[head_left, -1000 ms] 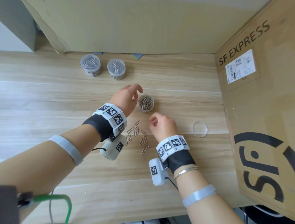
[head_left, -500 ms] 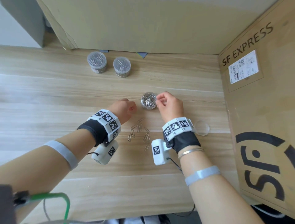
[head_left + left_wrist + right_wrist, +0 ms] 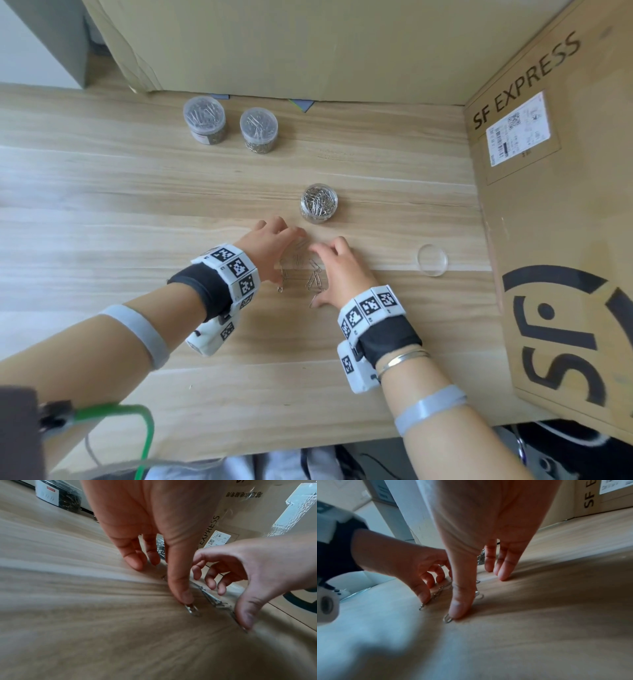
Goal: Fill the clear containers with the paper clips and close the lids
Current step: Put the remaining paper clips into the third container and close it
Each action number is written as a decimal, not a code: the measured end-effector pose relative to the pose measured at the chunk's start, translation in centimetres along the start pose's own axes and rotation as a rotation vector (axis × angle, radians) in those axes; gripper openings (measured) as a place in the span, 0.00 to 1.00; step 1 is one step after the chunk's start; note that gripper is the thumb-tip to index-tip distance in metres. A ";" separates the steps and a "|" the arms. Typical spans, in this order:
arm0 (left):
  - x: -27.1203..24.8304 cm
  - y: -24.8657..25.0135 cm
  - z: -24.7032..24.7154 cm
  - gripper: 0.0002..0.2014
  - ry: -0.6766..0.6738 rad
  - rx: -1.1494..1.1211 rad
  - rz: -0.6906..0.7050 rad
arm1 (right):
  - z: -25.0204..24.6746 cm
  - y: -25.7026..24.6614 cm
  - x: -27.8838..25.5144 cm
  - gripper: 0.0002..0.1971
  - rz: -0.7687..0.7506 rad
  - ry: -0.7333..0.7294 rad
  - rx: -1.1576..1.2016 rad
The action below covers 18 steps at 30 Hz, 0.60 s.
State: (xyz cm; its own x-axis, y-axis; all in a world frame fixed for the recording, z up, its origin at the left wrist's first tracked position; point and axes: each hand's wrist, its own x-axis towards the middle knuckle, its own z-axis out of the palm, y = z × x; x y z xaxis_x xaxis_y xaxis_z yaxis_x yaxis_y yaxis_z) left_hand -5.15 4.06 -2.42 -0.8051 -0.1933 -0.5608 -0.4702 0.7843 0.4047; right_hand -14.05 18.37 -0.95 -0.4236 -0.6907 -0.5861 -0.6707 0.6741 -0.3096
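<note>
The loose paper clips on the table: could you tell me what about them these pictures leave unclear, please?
- Head view: the left hand and right hand cover part of the loose paper clips, so no count.
- Wrist views: motion blur smears them.
- Whether either hand already holds a clip: cannot tell.

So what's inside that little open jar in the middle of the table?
The open jar is nearly full of shiny silver paper clips, heaped close to its rim. Its lid lies apart on the table. What sits at the bottom is covered by the heap.
</note>
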 end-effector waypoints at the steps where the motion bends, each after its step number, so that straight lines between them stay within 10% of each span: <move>1: 0.0 0.0 0.2 0.48 0.015 0.001 0.001 | 0.0 0.0 0.1 0.41 -0.007 0.016 0.012; 9: 0.2 0.7 0.7 0.29 0.130 -0.105 -0.024 | 0.1 -0.3 1.0 0.13 -0.057 0.122 -0.024; 18: 0.5 1.7 0.9 0.12 0.182 -0.102 0.007 | -0.3 -1.2 1.8 0.13 -0.014 0.031 -0.133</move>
State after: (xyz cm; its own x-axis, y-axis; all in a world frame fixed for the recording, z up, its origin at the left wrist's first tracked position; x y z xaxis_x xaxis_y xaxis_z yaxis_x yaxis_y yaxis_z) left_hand -6.00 5.84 -2.70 -0.8563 -0.2980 -0.4219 -0.4908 0.7240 0.4847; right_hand -14.14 16.24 -1.41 -0.4306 -0.7090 -0.5584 -0.7509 0.6247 -0.2142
